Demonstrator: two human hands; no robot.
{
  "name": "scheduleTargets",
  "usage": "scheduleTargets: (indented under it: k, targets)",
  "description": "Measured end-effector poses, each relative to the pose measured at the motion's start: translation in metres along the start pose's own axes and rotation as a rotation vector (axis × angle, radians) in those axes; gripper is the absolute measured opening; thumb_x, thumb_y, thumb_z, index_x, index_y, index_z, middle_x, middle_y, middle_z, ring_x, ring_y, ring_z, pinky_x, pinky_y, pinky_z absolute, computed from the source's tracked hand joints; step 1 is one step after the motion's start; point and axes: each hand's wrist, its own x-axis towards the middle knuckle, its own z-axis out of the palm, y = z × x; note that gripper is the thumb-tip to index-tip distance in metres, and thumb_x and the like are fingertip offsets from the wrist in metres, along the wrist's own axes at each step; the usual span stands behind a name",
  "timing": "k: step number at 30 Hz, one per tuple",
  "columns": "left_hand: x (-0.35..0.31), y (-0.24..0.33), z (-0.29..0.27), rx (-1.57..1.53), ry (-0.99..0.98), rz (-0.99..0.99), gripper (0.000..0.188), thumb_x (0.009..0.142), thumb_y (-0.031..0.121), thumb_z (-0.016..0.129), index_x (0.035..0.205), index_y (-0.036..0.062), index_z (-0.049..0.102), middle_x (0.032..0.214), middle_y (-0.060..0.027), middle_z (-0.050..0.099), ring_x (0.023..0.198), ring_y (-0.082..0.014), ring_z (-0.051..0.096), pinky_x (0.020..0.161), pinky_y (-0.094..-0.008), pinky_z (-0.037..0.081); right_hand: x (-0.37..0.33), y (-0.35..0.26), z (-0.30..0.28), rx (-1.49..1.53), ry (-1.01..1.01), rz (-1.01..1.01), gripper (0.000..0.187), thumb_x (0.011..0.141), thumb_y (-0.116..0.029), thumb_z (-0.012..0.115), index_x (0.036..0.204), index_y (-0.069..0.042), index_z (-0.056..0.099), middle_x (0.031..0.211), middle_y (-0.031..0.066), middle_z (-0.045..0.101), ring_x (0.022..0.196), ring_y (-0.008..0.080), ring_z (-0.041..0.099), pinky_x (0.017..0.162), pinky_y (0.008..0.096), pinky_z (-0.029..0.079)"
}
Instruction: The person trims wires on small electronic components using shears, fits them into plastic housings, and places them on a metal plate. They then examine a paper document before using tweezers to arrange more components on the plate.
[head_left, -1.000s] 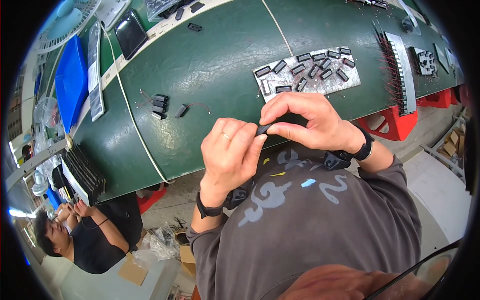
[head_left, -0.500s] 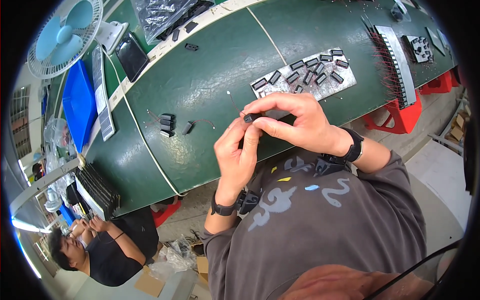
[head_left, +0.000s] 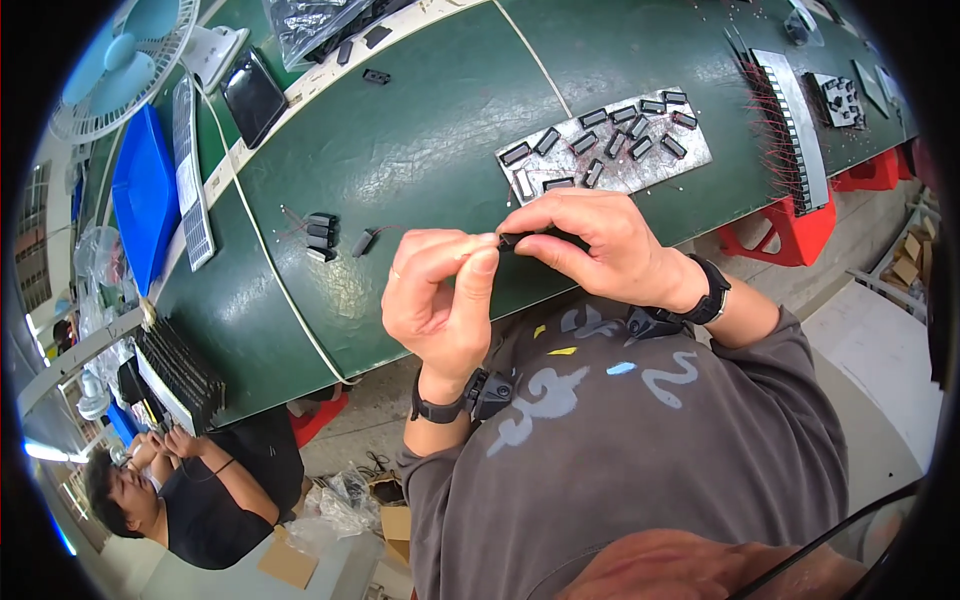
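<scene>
Got one small black block (head_left: 514, 241) pinched in my right grip (head_left: 608, 245), thumb and forefinger closed on it, held above the bench (head_left: 430, 130) near its front edge. Left grip (head_left: 432, 300) is at the block's left end, thumb and forefinger almost meeting; can't tell if they have the block or something thin on it. Step reads as two-handed fingertip work on that end. Next move calls for a steady right pinch and fine left fingertips. Metal plate (head_left: 697, 155) of other black blocks (head_left: 593, 117) sits just beyond the right grip, so little slack there. Most room is ahead and left of the grip, short of the block pile (head_left: 320, 232). Bench edge runs on my side; a dropped part could go over.
</scene>
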Motion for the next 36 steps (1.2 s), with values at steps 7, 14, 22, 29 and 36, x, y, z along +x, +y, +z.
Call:
scheduleTargets:
  k: [7,14,22,29,36]
  targets:
    - [0.003,-0.001,-0.002,-0.016,0.021,-0.057,0.015,0.080,0.000,0.076,0.094,0.0006,0.070,0.091,-0.0087,0.068,0.079,-0.0170,0.061,0.072,-0.0277,0.050,-0.002,-0.002,0.002,0.076,0.033,0.069,0.017,0.085,-0.002,0.070,0.101,0.001,0.068,0.095,0.0113,0.071,0.084,0.0244,0.070,0.072,0.0312,0.055]
    - [-0.007,-0.009,-0.009,0.180,-0.241,0.020,0.025,0.078,-0.005,0.076,0.102,-0.0021,0.067,0.099,-0.0109,0.065,0.086,-0.0160,0.061,0.073,-0.0258,0.052,-0.002,0.000,0.005,-0.081,0.058,-0.044,0.020,0.082,0.000,0.072,0.102,0.001,0.066,0.097,0.0118,0.070,0.088,0.0258,0.069,0.076,0.0329,0.055]
    - [-0.013,-0.017,-0.007,0.117,-0.125,0.003,0.023,0.074,0.000,0.080,0.095,0.0025,0.069,0.093,-0.0081,0.068,0.082,-0.0179,0.060,0.063,-0.0260,0.051,0.000,0.000,0.003,-0.098,0.018,-0.139,0.026,0.079,0.002,0.073,0.104,0.001,0.066,0.099,0.0126,0.070,0.091,0.0263,0.069,0.076,0.0341,0.056]
    - [-0.017,-0.017,-0.008,0.190,-0.093,0.094,0.023,0.075,0.001,0.079,0.095,0.0033,0.069,0.090,-0.0084,0.068,0.082,-0.0197,0.061,0.062,-0.0266,0.051,-0.001,-0.002,0.001,0.000,-0.025,0.019,0.023,0.080,0.002,0.074,0.102,0.002,0.068,0.097,0.0111,0.072,0.089,0.0247,0.069,0.077,0.0330,0.055]
    - [-0.014,-0.020,-0.009,0.205,-0.108,0.136,0.023,0.075,0.001,0.079,0.095,0.0030,0.068,0.090,-0.0085,0.067,0.082,-0.0204,0.061,0.062,-0.0269,0.051,0.000,0.000,0.001,0.015,-0.023,0.000,0.020,0.080,0.002,0.074,0.099,0.001,0.068,0.095,0.0105,0.072,0.088,0.0244,0.069,0.078,0.0330,0.055]
